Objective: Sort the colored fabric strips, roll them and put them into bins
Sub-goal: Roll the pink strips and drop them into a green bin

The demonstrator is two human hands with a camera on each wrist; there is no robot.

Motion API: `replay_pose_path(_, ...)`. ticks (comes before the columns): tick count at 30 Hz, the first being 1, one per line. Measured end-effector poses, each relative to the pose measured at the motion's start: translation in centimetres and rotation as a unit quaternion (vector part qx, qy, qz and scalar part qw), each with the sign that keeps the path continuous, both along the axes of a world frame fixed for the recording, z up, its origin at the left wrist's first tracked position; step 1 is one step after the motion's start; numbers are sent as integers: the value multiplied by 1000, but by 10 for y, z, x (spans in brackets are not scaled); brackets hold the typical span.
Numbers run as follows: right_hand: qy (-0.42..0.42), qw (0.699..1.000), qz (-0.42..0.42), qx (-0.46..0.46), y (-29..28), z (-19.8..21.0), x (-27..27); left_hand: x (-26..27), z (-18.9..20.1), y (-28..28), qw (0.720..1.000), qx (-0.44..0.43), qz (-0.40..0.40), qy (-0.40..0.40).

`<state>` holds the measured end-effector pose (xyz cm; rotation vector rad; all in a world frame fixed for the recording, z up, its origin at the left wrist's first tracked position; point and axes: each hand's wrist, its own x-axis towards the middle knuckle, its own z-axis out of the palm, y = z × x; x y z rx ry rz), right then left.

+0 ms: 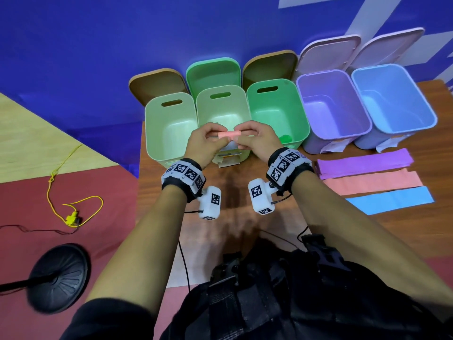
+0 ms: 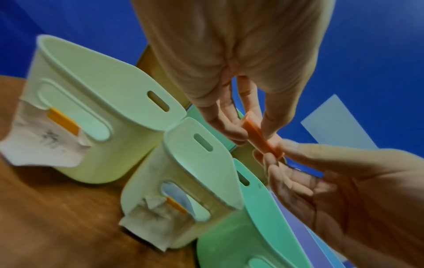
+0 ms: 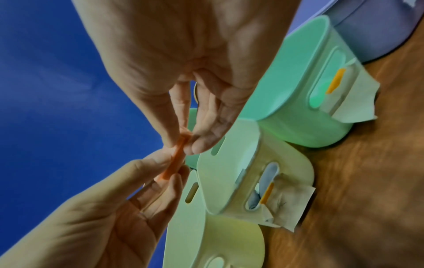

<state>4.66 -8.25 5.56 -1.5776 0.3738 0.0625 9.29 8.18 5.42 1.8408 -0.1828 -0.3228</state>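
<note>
Both hands hold a small rolled pink strip [image 1: 229,134] in the air over the middle pale green bin [image 1: 221,104]. My left hand [image 1: 215,139] pinches its left end, my right hand [image 1: 243,139] its right end. The left wrist view shows the roll [image 2: 261,138] between my left thumb and fingers [image 2: 236,134]. In the right wrist view the roll [image 3: 174,162] is pinched by my right fingertips [image 3: 197,145]. Flat purple [image 1: 362,163], pink [image 1: 370,181] and blue [image 1: 389,200] strips lie on the table at right.
Five open bins stand in a row at the table's back: pale green [image 1: 171,128], the middle pale green one, green [image 1: 277,111] with a green roll [image 1: 285,138] inside, purple [image 1: 333,104], blue [image 1: 392,99]. Lids lean behind them. The table's edge [image 1: 140,192] runs at left.
</note>
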Motion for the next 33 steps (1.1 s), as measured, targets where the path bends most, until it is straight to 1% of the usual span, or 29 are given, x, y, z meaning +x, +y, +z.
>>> replay_pose_path(3,10,999,18,-26,19,-2,16,9,-7,22,1000,10,23,6)
replay_pose_path(9,47,998,40,-32,60,-13,48,34,-18,66,998,17,61,16)
replay_pose_path(16,58,993,59,-79,92,-24,71,53,-34,97,992,51,104,49)
replay_pose_path(19,72,991,80,-84,103,-33,79,54,-39,108,991,68,105,53)
replay_pose_path(26,96,982,126,-100,114,-50,85,54,-53,119,988,66,113,80)
replay_pose_path(30,106,979,132,-112,115,-50,82,53,-55,121,987,81,110,86)
replay_pose_path(33,117,979,130,-102,115,-49,81,50,-57,123,984,90,116,98)
